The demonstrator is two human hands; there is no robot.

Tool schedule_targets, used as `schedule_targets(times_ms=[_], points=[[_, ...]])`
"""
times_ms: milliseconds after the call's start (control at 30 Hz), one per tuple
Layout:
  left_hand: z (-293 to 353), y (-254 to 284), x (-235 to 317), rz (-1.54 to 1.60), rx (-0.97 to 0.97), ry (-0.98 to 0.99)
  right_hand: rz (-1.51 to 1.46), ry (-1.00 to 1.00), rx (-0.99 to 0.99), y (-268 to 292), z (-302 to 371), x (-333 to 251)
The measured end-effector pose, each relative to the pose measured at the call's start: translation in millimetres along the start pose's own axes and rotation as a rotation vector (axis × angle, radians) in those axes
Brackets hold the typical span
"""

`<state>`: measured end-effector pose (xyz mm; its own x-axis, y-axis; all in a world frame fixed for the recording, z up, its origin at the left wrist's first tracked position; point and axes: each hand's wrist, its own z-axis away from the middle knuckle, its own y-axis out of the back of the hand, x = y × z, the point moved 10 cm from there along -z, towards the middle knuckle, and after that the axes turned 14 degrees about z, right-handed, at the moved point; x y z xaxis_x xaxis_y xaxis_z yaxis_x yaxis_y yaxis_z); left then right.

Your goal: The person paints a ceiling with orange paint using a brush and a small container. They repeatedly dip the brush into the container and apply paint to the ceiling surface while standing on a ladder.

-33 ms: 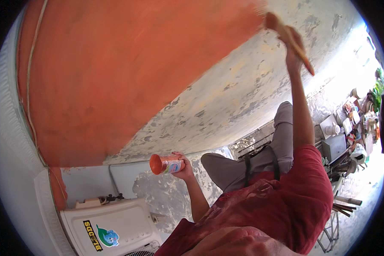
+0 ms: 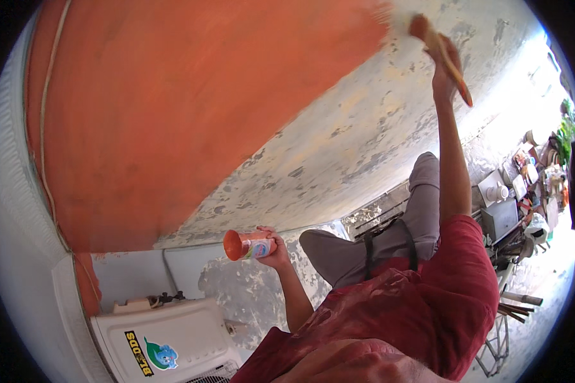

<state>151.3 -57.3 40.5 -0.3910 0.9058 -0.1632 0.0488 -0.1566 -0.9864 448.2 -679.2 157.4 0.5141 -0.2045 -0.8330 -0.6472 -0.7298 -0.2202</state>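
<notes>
In my right hand (image 2: 446,75), fingers closed round the handle, is a paintbrush (image 2: 436,45) with orange paint on its bristles. Its head lies just right of the ragged edge of orange paint, over the bare, patchy part of the wall (image 2: 326,147); whether the bristles touch the wall I cannot tell. My left hand (image 2: 276,247) grips a small plastic tub (image 2: 257,247) with a printed label. The tub is tipped toward the left in the picture, and orange paint coats its mouth and inside. Fresh orange paint (image 2: 191,115) covers the wall's upper left.
A white air-conditioner outdoor unit (image 2: 191,335) with a sticker stands at lower left. A pale cable (image 2: 48,108) runs along the painted wall's left edge. At right are piled household things (image 2: 501,217), bamboo poles (image 2: 521,299) and a metal frame (image 2: 494,351).
My right hand and the paintbrush have shifted slightly right and up, away from the orange edge. My left hand and the tub have hardly moved.
</notes>
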Motion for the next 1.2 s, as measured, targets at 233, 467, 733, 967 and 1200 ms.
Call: schedule_targets(times_ms=[233, 467, 733, 967, 1200], points=[[-32.6, 10.8, -64.4, 0.031, 0.020, 0.009, 0.402, 0.125, 0.004, -37.8, 34.3, -24.0], [-36.1, -12.2, -75.8, -0.041, -0.021, 0.029, -0.320, 0.378, -0.810, -181.0, 229.5, -170.2], [-9.8, -28.4, -12.7, -0.025, -0.067, -0.121, -0.168, 0.061, -0.425, -82.0, 50.6, -16.5], [19.1, -8.2, 40.4, -0.011, -0.029, -0.225, 0.073, 0.026, 0.333, 0.5, 34.2, -57.8], [59.0, 24.7, 77.8, -0.046, 0.085, -0.315, 0.029, 0.123, -0.035, -171.7, 235.6, -125.3]])
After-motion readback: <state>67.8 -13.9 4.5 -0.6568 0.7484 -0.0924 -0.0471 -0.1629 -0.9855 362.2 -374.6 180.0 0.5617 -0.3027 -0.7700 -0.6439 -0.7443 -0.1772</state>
